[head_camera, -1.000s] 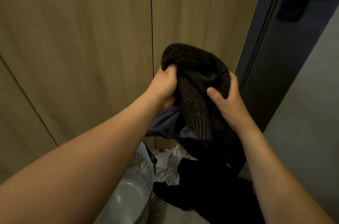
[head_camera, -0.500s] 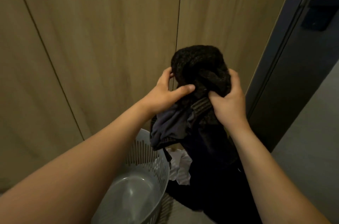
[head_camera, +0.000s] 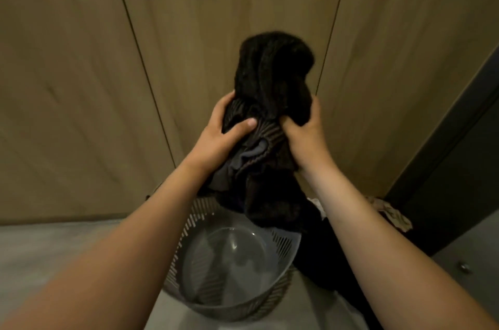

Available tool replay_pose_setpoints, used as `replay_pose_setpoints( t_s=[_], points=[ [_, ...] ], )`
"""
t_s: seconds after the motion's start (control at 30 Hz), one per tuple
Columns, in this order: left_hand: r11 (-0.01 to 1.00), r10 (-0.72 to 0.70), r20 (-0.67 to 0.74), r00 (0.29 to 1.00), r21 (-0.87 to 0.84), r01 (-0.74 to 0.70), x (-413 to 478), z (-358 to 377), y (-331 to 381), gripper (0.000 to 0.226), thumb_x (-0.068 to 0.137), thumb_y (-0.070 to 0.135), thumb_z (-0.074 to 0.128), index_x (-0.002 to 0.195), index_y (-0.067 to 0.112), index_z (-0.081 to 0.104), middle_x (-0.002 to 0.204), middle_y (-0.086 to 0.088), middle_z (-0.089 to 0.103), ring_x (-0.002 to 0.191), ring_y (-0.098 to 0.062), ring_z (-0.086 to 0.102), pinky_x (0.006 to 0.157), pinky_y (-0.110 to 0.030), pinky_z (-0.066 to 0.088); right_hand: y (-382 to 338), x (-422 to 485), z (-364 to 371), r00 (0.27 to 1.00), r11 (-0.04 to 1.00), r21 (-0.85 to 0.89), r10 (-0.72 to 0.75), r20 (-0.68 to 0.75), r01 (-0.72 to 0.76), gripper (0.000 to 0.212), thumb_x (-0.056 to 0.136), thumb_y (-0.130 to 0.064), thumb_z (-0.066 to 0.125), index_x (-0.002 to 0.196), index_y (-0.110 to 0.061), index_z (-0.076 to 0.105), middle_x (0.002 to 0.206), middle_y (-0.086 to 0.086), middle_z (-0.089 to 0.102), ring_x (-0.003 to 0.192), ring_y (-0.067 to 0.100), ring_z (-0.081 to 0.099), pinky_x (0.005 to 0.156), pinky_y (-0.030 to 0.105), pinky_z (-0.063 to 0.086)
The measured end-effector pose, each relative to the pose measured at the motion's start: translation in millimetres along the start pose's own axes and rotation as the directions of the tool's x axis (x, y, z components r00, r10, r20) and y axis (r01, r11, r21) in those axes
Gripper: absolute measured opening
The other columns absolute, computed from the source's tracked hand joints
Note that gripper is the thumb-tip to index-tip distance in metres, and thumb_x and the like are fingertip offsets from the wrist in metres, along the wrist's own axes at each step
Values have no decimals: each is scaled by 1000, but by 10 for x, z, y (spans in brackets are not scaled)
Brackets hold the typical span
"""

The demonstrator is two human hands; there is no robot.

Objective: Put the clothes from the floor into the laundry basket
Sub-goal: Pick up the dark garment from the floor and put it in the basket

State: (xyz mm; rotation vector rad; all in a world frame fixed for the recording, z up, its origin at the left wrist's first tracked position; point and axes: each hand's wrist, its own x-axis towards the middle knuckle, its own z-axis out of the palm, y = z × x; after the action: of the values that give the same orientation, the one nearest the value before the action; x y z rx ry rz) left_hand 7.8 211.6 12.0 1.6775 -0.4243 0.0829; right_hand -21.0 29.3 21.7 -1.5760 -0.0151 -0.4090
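A bundle of dark clothes (head_camera: 271, 81), a black knit piece with a grey-blue garment tucked under it, is held up in front of me. My left hand (head_camera: 218, 137) grips its left side and my right hand (head_camera: 305, 135) grips its right side. The bundle's lower end hangs over the far rim of the grey slotted laundry basket (head_camera: 186, 254), which stands on the floor below and shows a bare bottom. More dark clothes (head_camera: 326, 256) lie on the floor to the right of the basket.
Wooden wall panels (head_camera: 81, 86) stand close behind the basket. A dark door frame (head_camera: 453, 167) runs along the right. A light patterned garment (head_camera: 391, 213) lies by the frame's foot. The floor (head_camera: 27, 254) is grey.
The bundle has moved left and now hangs over the basket's rim. My view has turned so that more of the basket and floor shows. Both hands keep their grip.
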Motion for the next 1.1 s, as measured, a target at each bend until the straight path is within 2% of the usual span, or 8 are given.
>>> replay_pose_setpoints(
  t_s=[0.17, 0.27, 0.37, 0.43, 0.63, 0.77, 0.93, 1.1],
  points=[
    [826, -429, 84, 899, -365, 429, -318, -57, -669, 65, 86, 38, 65, 144, 11, 52, 123, -8, 69, 111, -24, 68, 99, -39, 52, 730, -109, 211, 927, 940, -93, 340, 159, -329, 70, 80, -26, 84, 132, -30, 37, 126, -1, 61, 113, 17, 62, 99, 40, 52],
    [731, -501, -121, 857, -590, 344, -162, -94, -577, 42, 100, 47, 44, 129, 22, 61, 126, -3, 64, 114, -25, 61, 105, -44, 46, 924, -167, 211, 860, 876, -377, 421, 289, -302, 78, 79, -32, 86, 133, -25, 32, 119, -11, 55, 112, 13, 56, 94, 31, 46],
    [926, -376, -159, 913, -100, 364, -15, -211, -677, 70, 79, 65, 54, 145, 42, 47, 152, -3, 45, 138, -23, 45, 117, -47, 36, 1040, -189, 170, 725, 729, -678, 517, 455, -94, 81, 77, -42, 86, 139, -21, 37, 127, -4, 59, 117, 15, 59, 99, 34, 49],
    [851, -437, 4, 899, 324, 412, -78, -234, -962, 82, 69, 65, 62, 145, 37, 51, 148, -7, 50, 136, -24, 51, 117, -42, 39, 1037, -152, 112, 723, 673, -739, 494, 483, 34, 74, 82, -40, 82, 142, -20, 43, 121, 1, 64, 110, 16, 63, 100, 39, 51],
    [375, -843, 333, 423, 927, 17, -551, 7, -1225, 42, 94, 44, 56, 122, 16, 72, 126, -5, 67, 117, -27, 61, 102, -35, 45, 909, 99, -492, 839, 650, -744, 482, 251, -151, 34, 95, -21, 65, 128, -18, 57, 108, 14, 70, 91, 31, 69, 83, 46, 56],
    [563, -660, 252, 708, 790, 244, -325, 171, -1167, 30, 93, 37, 62, 115, 18, 69, 119, -5, 68, 110, -25, 63, 90, -31, 46, 1044, 70, -908, 685, 513, -818, 695, 219, -259, 59, 93, -8, 59, 146, -24, 39, 116, 9, 62, 91, 25, 60, 73, 39, 50],
    [700, -511, 246, 824, 676, 232, -239, 500, -1163, 49, 93, 34, 67, 137, 15, 56, 132, -6, 63, 119, -24, 60, 91, -29, 45, 1747, -123, -1268, 438, 298, -897, 889, 136, -326, 118, 59, -41, 88, 149, -61, 15, 149, -2, 45, 121, 29, 59, 97, 48, 56],
    [783, -420, 328, 846, 602, 155, -243, 706, -1220, 70, 87, 33, 72, 149, 19, 44, 146, -8, 51, 131, -25, 54, 102, -33, 48, 1748, -230, -1229, 629, 427, -832, 767, 125, -354, 35, 95, -33, 64, 127, -38, 52, 113, 2, 65, 95, 22, 64, 67, 32, 55]
  ],
)
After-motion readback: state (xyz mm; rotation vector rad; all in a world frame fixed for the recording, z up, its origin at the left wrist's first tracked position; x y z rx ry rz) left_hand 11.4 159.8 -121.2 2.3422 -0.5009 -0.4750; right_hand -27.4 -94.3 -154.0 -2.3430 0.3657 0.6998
